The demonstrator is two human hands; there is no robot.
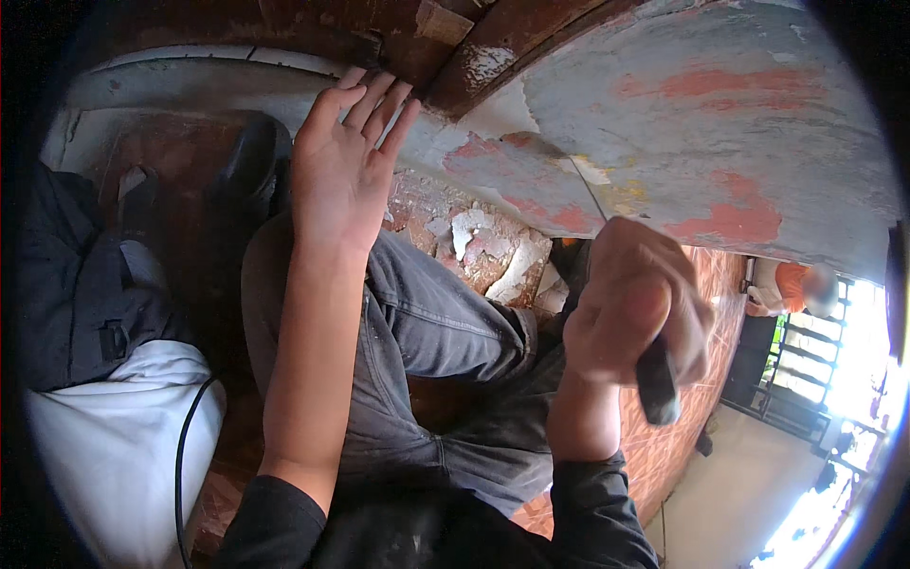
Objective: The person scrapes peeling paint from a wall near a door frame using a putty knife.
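Note:
My right hand (637, 308) is wrapped round the dark handle of a scraper (658, 384). Its thin blade, seen nearly edge-on, reaches up to the grey wall (607, 104) beside a yellowish patch. Whether the tip presses on the surface or stands just off it I cannot tell. Red and pale patches show where the wall's paint is worn off. My left hand (343, 180) is raised with its fingers stretched and apart, holding nothing. Its fingertips are near the foot of a brown wooden frame (493, 57); whether they touch it I cannot tell.
Pale paint flakes (512, 270) litter the floor by the wall, close to my bent legs (427, 313) in grey jeans. To my left lie a dark bag (104, 284) and a white cloth (123, 436) with a black cable (182, 455). Far right, a person in orange (789, 284) is near a barred window.

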